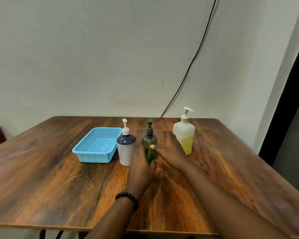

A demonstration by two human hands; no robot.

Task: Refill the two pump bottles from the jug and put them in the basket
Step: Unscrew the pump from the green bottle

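Note:
A dark green translucent pump bottle [149,138] stands upright mid-table. My left hand [141,168] is at its lower left side and my right hand [169,149] at its right side, fingers spread and near or touching it, with no firm grip visible. To its left stands a white bottle with a dark blue shoulder and white pump [126,147]. A large clear bottle with a white pump, half full of yellow liquid [185,135], stands to the right behind my right hand. An empty light blue basket [86,150] sits at the left.
The wooden table [59,187] ends at a near front edge and meets a white wall at the back. A black cable [193,59] runs down the wall behind the table. A dark door frame [290,94] is at the right.

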